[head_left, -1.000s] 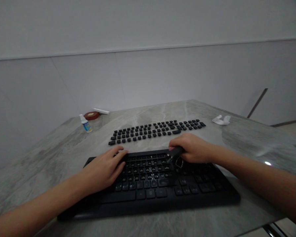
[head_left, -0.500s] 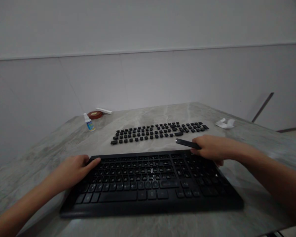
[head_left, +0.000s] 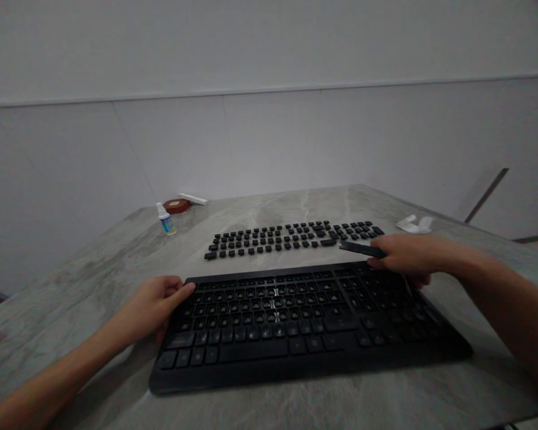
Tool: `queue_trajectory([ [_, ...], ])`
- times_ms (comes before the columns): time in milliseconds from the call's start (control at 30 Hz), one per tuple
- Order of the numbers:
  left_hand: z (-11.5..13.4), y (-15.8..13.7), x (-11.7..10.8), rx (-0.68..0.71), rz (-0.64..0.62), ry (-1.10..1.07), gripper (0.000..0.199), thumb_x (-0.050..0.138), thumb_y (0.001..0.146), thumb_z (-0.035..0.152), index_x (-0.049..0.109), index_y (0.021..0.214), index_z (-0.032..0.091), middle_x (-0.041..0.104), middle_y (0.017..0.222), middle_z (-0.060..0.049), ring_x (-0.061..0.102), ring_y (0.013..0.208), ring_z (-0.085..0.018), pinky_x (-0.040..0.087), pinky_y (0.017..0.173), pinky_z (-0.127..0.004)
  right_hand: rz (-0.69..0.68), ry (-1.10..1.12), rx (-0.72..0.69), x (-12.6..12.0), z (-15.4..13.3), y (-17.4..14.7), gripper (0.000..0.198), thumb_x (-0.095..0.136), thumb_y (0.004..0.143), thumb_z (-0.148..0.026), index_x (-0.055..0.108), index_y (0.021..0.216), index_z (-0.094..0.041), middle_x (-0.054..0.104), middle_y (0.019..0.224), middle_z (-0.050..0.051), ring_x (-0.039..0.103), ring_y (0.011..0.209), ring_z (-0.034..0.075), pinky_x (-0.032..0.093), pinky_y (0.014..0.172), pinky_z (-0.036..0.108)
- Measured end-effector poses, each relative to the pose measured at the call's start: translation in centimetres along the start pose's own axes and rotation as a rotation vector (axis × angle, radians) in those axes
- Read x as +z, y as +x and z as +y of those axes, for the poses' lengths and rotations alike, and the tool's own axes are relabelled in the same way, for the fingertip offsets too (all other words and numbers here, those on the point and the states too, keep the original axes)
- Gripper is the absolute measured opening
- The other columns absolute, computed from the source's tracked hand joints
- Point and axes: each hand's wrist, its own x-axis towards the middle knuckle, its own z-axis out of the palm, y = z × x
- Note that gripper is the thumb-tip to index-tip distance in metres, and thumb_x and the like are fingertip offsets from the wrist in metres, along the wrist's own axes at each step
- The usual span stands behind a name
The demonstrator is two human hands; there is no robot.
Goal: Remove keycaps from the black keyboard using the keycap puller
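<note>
A black keyboard (head_left: pixel 253 351) lies in front of me, its upper rows showing open sockets and its lower rows still with keys on. My left hand (head_left: pixel 155 306) is closed on its left edge, thumb on the top corner. A slim black stick-like tool (head_left: pixel 362 248) with a small light tip is held in my right hand (head_left: pixel 406 257), pointing left above the far edge. Some fingers of that hand reach down by the keyboard's right side; their contact is partly hidden. Beyond the keyboard, loose black keycaps (head_left: pixel 328 242) stand in neat rows.
On the grey marbled table (head_left: pixel 94 263), a white spray bottle (head_left: pixel 167 223) with a blue label stands at back left. Behind it are a red-brown box (head_left: pixel 176 207) and a white bar (head_left: pixel 193 199). Crumpled white tissue (head_left: pixel 415 224) lies at back right, near the wall.
The keyboard has shifted to the right and turned a little, its left end now nearer me. Both hands have moved right along with it, the black tool still in my right hand.
</note>
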Motion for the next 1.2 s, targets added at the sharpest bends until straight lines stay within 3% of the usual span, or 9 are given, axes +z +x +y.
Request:
queue_trajectory([
  [233,1.6,-0.3,2.1,0.038,-0.114,-0.158,0.06,0.044,0.071,0.08,0.045,0.073,0.021,0.049,0.038,0.004,0.047,0.032,-0.015,0.03,0.034,-0.021,-0.05,0.094,0.122,0.0,3.0,1.3,0.006,0.054,0.086,-0.022,0.054,0.084,-0.017,0.06,0.052,0.008,0.058,0.039,0.023,0.045,0.043,0.034],
  [367,1.7,-0.6,1.8,0.052,-0.105,-0.081,0.056,0.041,0.076,0.076,0.047,0.071,0.02,0.052,0.042,0.003,0.048,0.033,-0.015,0.032,0.037,-0.023,0.032,0.073,0.108,-0.1,2.7,0.8,0.02,0.053,0.086,-0.025,0.051,0.068,-0.018,0.061,0.052,0.012,0.055,0.037,0.021,0.042,0.042,0.033],
  [467,1.8,-1.0,1.9,0.107,0.175,0.024,0.051,0.039,0.08,0.066,0.048,0.062,0.019,0.052,0.046,0.001,0.05,0.041,-0.015,0.033,0.045,-0.024,0.297,0.049,0.036,-0.9,1.1,-0.3,0.032,0.048,0.09,-0.032,0.05,0.062,-0.018,0.059,0.051,0.012,0.052,0.038,0.019,0.036,0.043,0.031],
  [567,2.0,-1.1,2.5,0.164,0.477,0.048,0.048,0.038,0.082,0.056,0.049,0.056,0.018,0.05,0.052,0.0,0.05,0.053,-0.015,0.033,0.053,-0.025,0.829,-0.005,-0.14,-1.3,-2.3,-1.7,0.028,0.048,0.09,-0.036,0.053,0.069,-0.019,0.058,0.056,0.009,0.051,0.047,0.018,0.031,0.049,0.03],
  [667,2.4,-0.4,3.2,0.133,0.443,0.035,0.046,0.039,0.081,0.054,0.051,0.055,0.018,0.048,0.053,0.0,0.048,0.055,-0.015,0.031,0.054,-0.026,1.074,0.098,-0.413,-0.3,-7.6,-3.3,0.037,0.041,0.094,-0.044,0.053,0.068,-0.02,0.051,0.05,0.003,0.045,0.043,0.015,0.025,0.047,0.028],
  [800,2.7,0.2,3.3,0.208,0.421,-0.044,0.045,0.042,0.084,0.051,0.053,0.058,0.017,0.05,0.055,0.0,0.049,0.057,-0.016,0.033,0.055,-0.026,0.961,0.033,-0.912,3.8,-15.3,-4.7,0.029,0.05,0.091,-0.041,0.055,0.073,-0.018,0.057,0.052,0.001,0.052,0.045,0.016,0.027,0.046,0.027],
  [900,2.6,-0.9,2.7,0.488,0.424,-0.035,0.034,0.046,0.089,0.042,0.06,0.072,0.017,0.056,0.062,-0.001,0.051,0.059,-0.015,0.037,0.057,-0.026,0.907,-0.024,-1.261,7.2,-19.4,-4.4,0.035,0.043,0.1,-0.039,0.055,0.076,-0.016,0.064,0.065,0.003,0.061,0.056,0.017,0.034,0.05,0.027],
  [1033,2.7,-3.3,1.8,1.096,0.133,0.143,0.017,0.046,0.086,0.025,0.062,0.083,0.019,0.058,0.066,-0.004,0.051,0.058,-0.016,0.036,0.056,-0.028,0.865,-0.079,-1.315,9.7,-20.6,-2.8,0.025,0.047,0.098,-0.034,0.056,0.083,-0.017,0.066,0.073,0.002,0.062,0.058,0.016,0.037,0.048,0.026],
  [1200,3.7,-4.2,2.2,1.079,-0.053,0.284,0.011,0.049,0.09,0.024,0.059,0.087,0.018,0.059,0.078,-0.005,0.054,0.066,-0.016,0.038,0.058,-0.028,0.734,-0.101,-1.376,9.7,-18.9,-2.5,0.013,0.052,0.094,-0.03,0.056,0.091,-0.017,0.068,0.078,0.001,0.063,0.063,0.016,0.04,0.051,0.026],
])
